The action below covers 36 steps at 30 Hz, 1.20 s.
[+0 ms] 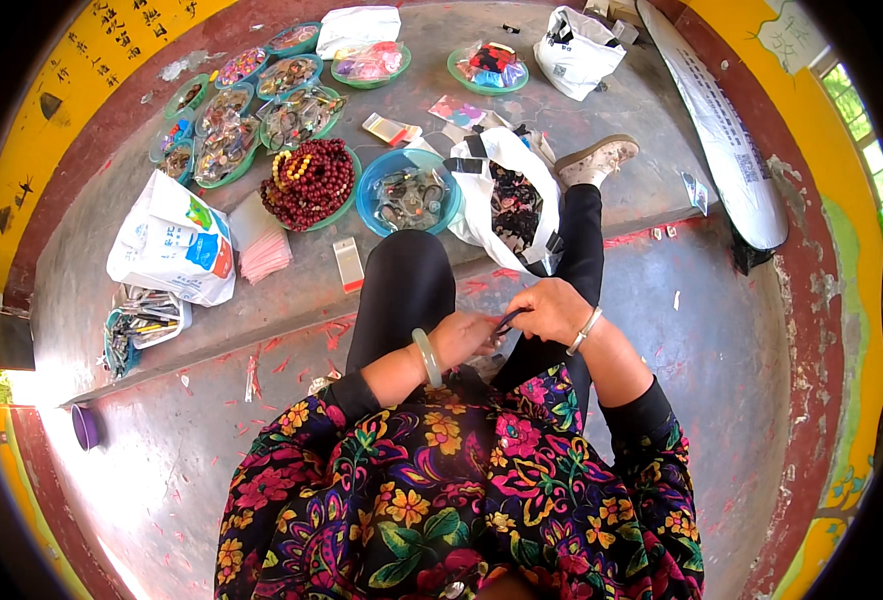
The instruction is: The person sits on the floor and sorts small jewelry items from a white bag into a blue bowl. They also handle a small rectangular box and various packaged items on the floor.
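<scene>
Floral cloth [432, 510] is draping me. My right hand [554, 308] is pinching something dark [508, 319]; left hand [459, 338] is curling, hold unclear.

Bright daylight comes in from the left, where it burns the floor [92, 500] to white glare, and from a window [870, 150] at the far right. My left hand [462, 338] and right hand [554, 310] are clearly lit, though the small dark item [508, 320] between them lacks detail. Fisheye distortion bends the yellow walls [47, 150] into curves, and the edges fall away into black.
</scene>
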{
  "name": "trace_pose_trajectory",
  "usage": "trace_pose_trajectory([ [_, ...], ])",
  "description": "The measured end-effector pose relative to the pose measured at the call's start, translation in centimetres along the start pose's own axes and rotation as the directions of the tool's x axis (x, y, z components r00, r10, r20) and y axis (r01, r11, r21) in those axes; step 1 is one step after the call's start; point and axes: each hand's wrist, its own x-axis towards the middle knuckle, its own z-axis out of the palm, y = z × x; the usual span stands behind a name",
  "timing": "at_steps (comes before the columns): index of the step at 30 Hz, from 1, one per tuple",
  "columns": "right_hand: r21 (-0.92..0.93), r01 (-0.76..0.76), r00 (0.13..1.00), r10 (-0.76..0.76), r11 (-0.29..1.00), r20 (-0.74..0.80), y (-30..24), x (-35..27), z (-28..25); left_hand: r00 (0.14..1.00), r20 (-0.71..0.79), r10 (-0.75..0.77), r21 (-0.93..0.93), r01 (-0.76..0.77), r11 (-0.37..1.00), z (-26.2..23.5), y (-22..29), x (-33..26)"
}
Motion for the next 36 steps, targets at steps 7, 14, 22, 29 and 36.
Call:
trace_pose_trajectory([
  [7, 0.027, -0.005, 0.951, -0.004, 1.0, 0.309, -1.6, -0.8, -0.8, 0.999, 0.034, -0.043, -0.068, 0.045, 0.997, 0.0, 0.5, -0.4],
  [14, -0.006, -0.033, 0.898, 0.032, 0.999, 0.438, -1.1, -0.4, -0.6, 0.998, 0.048, -0.039, -0.146, 0.046, 0.988, 0.1, 0.8, -0.7],
  [22, -0.212, 0.045, 0.815, 0.087, 0.976, 0.574, -1.5, 0.9, -0.4, 1.0, 0.01, -0.006, -0.017, 0.007, 1.0, 0.5, 0.2, -0.2],
  [29, -0.104, -0.056, 0.829, 0.104, 0.993, 0.55, -1.8, 1.1, -0.1, 0.998, -0.063, 0.024, 0.158, -0.014, 0.987, 0.0, 1.7, 0.1],
  [36, 0.786, -0.116, 0.992, 0.037, 0.608, 0.118, 2.1, -0.4, 0.2, 0.661, -0.592, 0.461, 0.097, -0.509, 0.855, -3.3, 3.1, -0.1],
])
